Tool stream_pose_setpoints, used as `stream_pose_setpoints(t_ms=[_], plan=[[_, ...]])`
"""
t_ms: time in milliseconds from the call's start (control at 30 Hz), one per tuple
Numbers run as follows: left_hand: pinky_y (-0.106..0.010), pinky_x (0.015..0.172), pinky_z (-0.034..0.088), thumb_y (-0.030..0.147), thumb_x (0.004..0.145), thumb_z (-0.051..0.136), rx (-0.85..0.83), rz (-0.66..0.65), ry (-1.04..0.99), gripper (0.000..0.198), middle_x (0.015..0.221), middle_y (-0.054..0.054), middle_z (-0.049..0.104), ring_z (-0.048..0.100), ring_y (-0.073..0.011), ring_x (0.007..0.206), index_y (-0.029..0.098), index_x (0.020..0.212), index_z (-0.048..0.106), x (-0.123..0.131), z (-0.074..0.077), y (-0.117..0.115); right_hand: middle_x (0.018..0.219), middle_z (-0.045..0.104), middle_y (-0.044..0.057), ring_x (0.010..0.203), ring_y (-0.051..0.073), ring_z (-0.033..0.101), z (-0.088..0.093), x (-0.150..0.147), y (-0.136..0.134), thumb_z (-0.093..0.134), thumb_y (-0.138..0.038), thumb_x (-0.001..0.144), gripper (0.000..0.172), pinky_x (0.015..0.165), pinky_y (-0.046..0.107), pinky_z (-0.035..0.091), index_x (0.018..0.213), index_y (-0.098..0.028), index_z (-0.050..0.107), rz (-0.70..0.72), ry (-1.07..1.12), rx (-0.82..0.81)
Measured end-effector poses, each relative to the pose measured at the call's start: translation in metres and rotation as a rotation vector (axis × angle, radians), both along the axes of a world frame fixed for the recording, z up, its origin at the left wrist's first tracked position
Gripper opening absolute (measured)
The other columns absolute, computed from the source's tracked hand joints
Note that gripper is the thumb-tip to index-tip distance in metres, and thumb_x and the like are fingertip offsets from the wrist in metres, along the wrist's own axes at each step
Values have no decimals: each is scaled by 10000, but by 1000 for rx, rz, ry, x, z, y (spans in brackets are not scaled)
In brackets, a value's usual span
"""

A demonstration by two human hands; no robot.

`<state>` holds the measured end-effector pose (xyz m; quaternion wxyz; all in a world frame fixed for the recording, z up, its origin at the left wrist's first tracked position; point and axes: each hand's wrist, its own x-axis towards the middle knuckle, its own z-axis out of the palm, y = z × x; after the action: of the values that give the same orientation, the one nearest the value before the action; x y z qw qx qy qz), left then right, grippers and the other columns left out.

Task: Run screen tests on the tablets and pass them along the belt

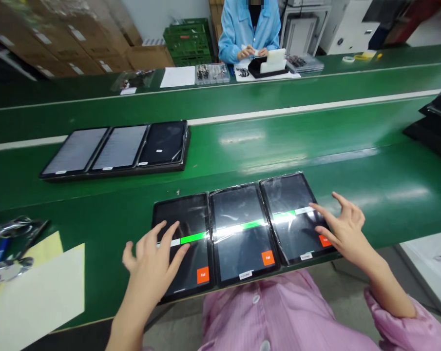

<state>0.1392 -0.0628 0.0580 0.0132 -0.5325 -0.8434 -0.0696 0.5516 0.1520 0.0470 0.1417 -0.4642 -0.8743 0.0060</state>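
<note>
Left hand (152, 265) and right hand (346, 234) spread open over three tablets (242, 234)

Neither hand holds anything: the left's fingers splay on the nearest screen, and the right's reach wide toward the far one, contact unclear. Laid edge to edge on the green conveyor bench (315, 165), the tablets keep each green bar (251, 224) and orange Fail button (267, 258) within both hands' reach.

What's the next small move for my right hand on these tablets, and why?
Probably lift your right hand slightly back from the right tablet. Your fingers sit over its screen, right beside the orange Fail button, so a stray touch could press it.
</note>
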Motion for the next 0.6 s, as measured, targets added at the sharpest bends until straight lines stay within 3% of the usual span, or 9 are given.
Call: stream_pose_setpoints(t_ms=[100,200,300,400,600], plan=[[-693,1142,175,472,986,321,-85,-122,-15,538,1498,-178,450,432,-381,1354,249,1433,520,0,10,42,1318,479,200,1213,361,476,-7,-1,30,367,-548,995,519,1000,577,395,1346,-219,560,-60,278,-58],[-703,1145,169,374,991,358,-187,-174,-29,508,1585,-134,372,352,-372,1438,298,1484,458,0,16,87,1044,636,150,959,291,610,-24,-17,61,389,-589,938,544,858,467,504,1217,-176,606,-115,612,-331],[-725,1153,122,332,1005,334,-275,-190,-58,485,1500,-125,500,439,-345,1390,274,1462,486,-3,19,113,938,690,117,847,267,636,-40,-35,74,530,-595,828,489,783,414,520,1029,-172,669,-224,847,-508],[-742,1153,65,351,1012,318,-307,-186,-40,473,1403,-135,593,537,-331,1307,231,1418,530,-8,20,113,891,716,104,825,268,652,-48,-41,71,661,-563,722,444,745,381,519,930,-172,707,-293,979,-526],[-755,1131,124,399,929,469,-302,-142,68,542,1521,-195,455,430,-414,1397,227,1442,505,-4,17,100,769,707,86,708,241,639,-49,-37,63,739,-569,640,414,653,347,516,791,-185,717,-360,1049,-521]])
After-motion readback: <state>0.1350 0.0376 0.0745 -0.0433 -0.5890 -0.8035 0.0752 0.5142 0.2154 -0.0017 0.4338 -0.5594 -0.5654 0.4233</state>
